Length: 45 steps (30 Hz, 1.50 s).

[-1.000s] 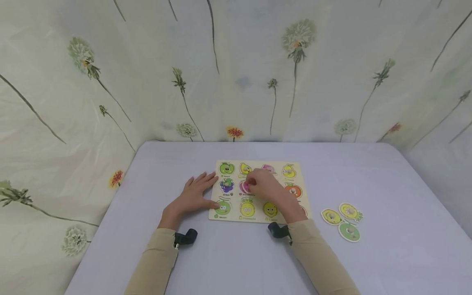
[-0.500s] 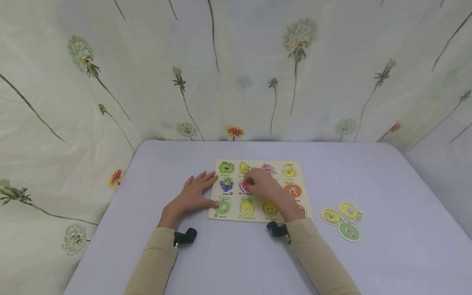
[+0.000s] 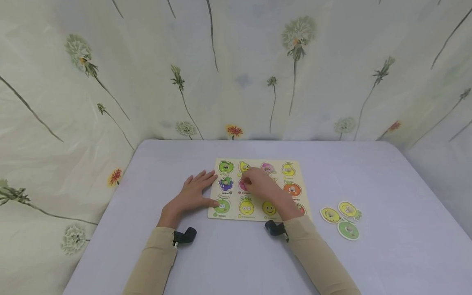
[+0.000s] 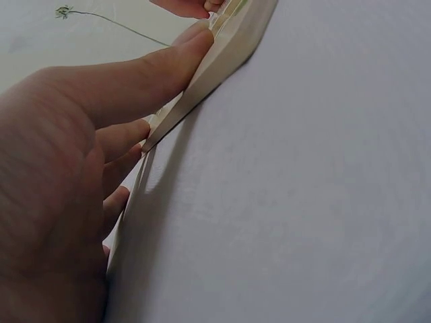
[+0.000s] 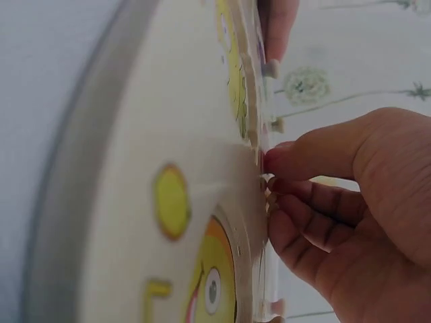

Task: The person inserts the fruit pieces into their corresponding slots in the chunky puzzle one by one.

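A wooden fruit puzzle board (image 3: 236, 196) lies flat on the table. My left hand (image 3: 193, 196) rests at its left edge with spread fingers, the thumb on the board near the melon slot (image 3: 222, 207). In the left wrist view, the thumb (image 4: 151, 77) lies over the board's edge. With thumb and fingertips, my right hand (image 3: 262, 185) pinches a pink fruit piece (image 3: 241, 185) at the middle row; in the right wrist view the fingertips (image 5: 279, 225) meet close to the board face, and they hide the knob. Most of that piece is covered by the hand.
Right of the board lie three loose knobbed pieces: a lemon (image 3: 330, 215), a pineapple (image 3: 348, 209) and a green melon (image 3: 348, 230). Other pieces, such as the grape (image 3: 226, 184) and orange (image 3: 292, 189), sit in the board. A patterned curtain (image 3: 236, 82) hangs behind the table.
My right hand has shifted very slightly left over the pink piece. The left hand stays in place, and so do the loose pieces.
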Motion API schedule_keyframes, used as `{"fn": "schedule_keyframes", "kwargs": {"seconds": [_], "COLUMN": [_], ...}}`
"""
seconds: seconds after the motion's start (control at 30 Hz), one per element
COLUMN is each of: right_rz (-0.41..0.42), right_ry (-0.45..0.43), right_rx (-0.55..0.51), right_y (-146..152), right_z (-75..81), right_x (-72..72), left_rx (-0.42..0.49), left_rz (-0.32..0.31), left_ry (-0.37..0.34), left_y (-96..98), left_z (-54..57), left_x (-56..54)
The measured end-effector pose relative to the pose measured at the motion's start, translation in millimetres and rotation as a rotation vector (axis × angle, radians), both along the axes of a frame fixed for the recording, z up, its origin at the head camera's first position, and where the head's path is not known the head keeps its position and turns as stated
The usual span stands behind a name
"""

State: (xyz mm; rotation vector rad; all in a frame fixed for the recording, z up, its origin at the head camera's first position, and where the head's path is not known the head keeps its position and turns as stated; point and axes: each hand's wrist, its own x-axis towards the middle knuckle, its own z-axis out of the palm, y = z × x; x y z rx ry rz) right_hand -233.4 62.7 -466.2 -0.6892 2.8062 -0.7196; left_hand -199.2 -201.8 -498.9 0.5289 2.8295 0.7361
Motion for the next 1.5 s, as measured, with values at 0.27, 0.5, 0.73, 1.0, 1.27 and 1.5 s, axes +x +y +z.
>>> {"fn": "schedule_keyframes", "kwargs": {"seconds": [0.27, 0.5, 0.73, 1.0, 1.27, 1.5], "right_rz": [0.01, 0.002, -0.026, -0.018, -0.012, -0.025], "right_ry": [0.03, 0.039, 0.007, 0.005, 0.018, 0.009], "right_rx": [0.004, -0.011, -0.029, -0.045, -0.065, -0.067], "right_y": [1, 3, 5, 4, 5, 7], "right_z": [0.8, -2.9, -7.9, -8.1, -9.0, -7.1], "right_x": [-0.2, 0.9, 0.5, -0.7, 0.1, 0.6], "left_rx": [0.007, 0.002, 0.03, 0.018, 0.033, 0.043], "left_rz": [0.008, 0.007, -0.006, 0.001, -0.016, -0.052], "left_ry": [-0.003, -0.006, -0.021, -0.012, -0.018, -0.035], "left_y": [2.9, 3.1, 3.1, 1.0, 0.8, -2.2], "left_z": [2.3, 3.6, 7.6, 4.8, 8.1, 9.7], "left_x": [0.7, 1.6, 3.3, 2.2, 5.7, 5.8]}}
